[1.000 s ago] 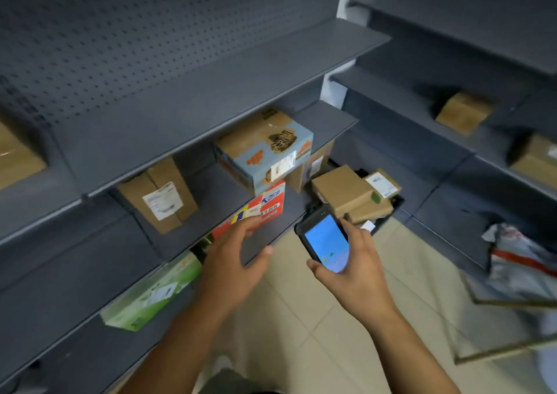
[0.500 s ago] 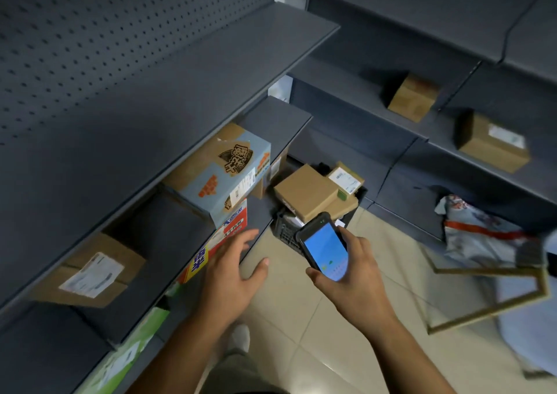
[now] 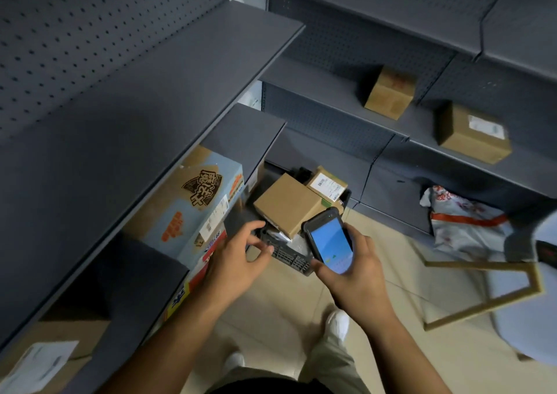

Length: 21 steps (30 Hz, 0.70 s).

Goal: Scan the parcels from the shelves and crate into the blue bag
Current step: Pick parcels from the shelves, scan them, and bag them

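Landmark: the black crate [image 3: 289,256] on the floor, in the corner where the shelf runs meet.

Your right hand [image 3: 355,276] grips the scanner [image 3: 328,242], thumb on one long edge and fingers wrapped round the other, blue screen facing you. The scanner hangs over the crate's near-right corner and hides that part of the rim.

Your left hand [image 3: 238,258] holds nothing. Its fingers are loosely curled and apart, thumb out, fingertips over the crate's near-left corner. Can't tell if they touch the rim.

In the crate:
- The plain brown box [image 3: 286,203] lies on top, tilted.
- The labelled box [image 3: 327,184] sits just behind it, label up.

Left of the crate:
- The blue printed carton [image 3: 193,209] sits on a low shelf, tucked under the overhanging shelf board [image 3: 168,98].
- The red-and-white box [image 3: 211,258] lies under the carton, partly hidden by your left hand.
- The low brown box [image 3: 39,360] is much further left, white label up, mostly covered by the shelf above it.

Behind and right of the crate, on the back shelving, are the taped brown box [image 3: 390,93] and, further right, the white-label box [image 3: 473,132].

Right of the crate, on the floor, lies the white mailer [image 3: 461,224] with an orange stripe. Nearer you than the mailer is the wooden frame [image 3: 482,303]. The blue bag [image 3: 524,327] is beside the frame, pale, cut off by the picture edge and well apart from the crate.
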Available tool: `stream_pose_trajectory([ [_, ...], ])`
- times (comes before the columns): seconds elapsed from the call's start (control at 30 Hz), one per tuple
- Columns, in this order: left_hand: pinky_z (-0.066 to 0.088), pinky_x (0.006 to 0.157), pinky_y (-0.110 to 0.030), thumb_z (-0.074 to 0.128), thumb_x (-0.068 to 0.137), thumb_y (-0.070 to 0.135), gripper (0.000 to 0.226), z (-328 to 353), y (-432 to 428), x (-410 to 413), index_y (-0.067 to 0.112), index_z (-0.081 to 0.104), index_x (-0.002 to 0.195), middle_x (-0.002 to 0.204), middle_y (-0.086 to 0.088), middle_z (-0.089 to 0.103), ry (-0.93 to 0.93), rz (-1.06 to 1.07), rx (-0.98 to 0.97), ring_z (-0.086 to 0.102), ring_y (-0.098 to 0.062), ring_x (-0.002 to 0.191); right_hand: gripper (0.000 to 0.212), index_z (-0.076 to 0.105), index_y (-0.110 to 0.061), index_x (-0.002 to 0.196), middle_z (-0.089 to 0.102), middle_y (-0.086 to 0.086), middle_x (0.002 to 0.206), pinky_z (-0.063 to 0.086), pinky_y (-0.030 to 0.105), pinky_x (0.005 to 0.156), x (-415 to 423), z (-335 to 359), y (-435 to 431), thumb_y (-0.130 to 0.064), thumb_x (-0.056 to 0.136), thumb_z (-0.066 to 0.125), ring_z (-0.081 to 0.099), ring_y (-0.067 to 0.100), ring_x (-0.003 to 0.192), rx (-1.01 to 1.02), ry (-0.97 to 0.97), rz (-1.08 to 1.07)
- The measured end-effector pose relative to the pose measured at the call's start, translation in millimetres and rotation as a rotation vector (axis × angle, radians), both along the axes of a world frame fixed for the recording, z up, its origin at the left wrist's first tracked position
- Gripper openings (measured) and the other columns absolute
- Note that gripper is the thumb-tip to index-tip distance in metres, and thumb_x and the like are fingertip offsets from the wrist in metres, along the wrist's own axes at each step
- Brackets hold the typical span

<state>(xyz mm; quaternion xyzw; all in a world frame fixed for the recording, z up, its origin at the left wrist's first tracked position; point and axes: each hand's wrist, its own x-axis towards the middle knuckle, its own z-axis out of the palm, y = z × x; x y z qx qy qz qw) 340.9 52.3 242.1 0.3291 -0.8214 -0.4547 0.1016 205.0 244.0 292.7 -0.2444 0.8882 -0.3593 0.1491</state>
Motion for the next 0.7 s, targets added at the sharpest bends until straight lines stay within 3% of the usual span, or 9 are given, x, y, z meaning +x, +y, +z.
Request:
stream_pose_trajectory([
  [0.17, 0.049, 0.101, -0.038, 0.074, 0.089, 0.039, 0.059, -26, 17, -63, 0.042, 0.045, 0.140, 0.115, 0.027, 0.061, -0.147, -0.034, 0.040, 0.058, -0.006, 0.118, 0.089, 0.039, -0.028, 0.143, 0.044, -0.011, 0.119, 0.035, 0.005, 0.069, -71, -20, 5, -0.048, 0.068, 0.083, 0.040, -0.003, 0.097, 0.023, -0.052, 0.055],
  [0.3, 0.042, 0.091, -0.023, 0.075, 0.090, 0.034, 0.071, -25, 22, -137, 0.034, 0.037, 0.150, 0.116, 0.022, 0.060, -0.223, -0.052, 0.018, 0.057, -0.008, 0.120, 0.090, 0.037, -0.028, 0.143, 0.040, -0.013, 0.115, 0.035, 0.007, 0.065, -144, -31, 15, -0.050, 0.069, 0.083, 0.040, 0.001, 0.102, 0.012, -0.106, 0.050],
  [0.5, 0.047, 0.102, -0.036, 0.073, 0.090, 0.039, 0.070, -25, 21, -236, 0.041, 0.036, 0.148, 0.147, 0.004, 0.049, -0.254, -0.014, 0.030, 0.048, -0.015, 0.133, 0.093, 0.035, -0.032, 0.143, 0.044, -0.009, 0.124, 0.035, 0.008, 0.062, -227, -51, 27, -0.053, 0.066, 0.084, 0.040, 0.005, 0.106, 0.080, -0.179, 0.042],
  [0.6, 0.045, 0.102, -0.034, 0.073, 0.090, 0.040, 0.071, -33, 24, -265, 0.039, 0.035, 0.150, 0.152, 0.005, 0.041, -0.256, -0.031, 0.014, 0.043, -0.012, 0.134, 0.093, 0.037, -0.028, 0.142, 0.045, -0.007, 0.126, 0.032, 0.007, 0.061, -253, -61, 22, -0.052, 0.066, 0.085, 0.040, 0.004, 0.104, 0.105, -0.214, 0.019],
  [0.7, 0.048, 0.107, -0.047, 0.069, 0.092, 0.034, 0.068, -56, 17, -286, 0.041, 0.034, 0.149, 0.154, 0.005, 0.037, -0.315, -0.048, 0.021, 0.042, -0.018, 0.138, 0.089, 0.040, -0.027, 0.140, 0.045, -0.010, 0.120, 0.031, 0.006, 0.062, -270, -79, 12, -0.047, 0.067, 0.087, 0.041, 0.004, 0.100, 0.097, -0.226, -0.023],
])
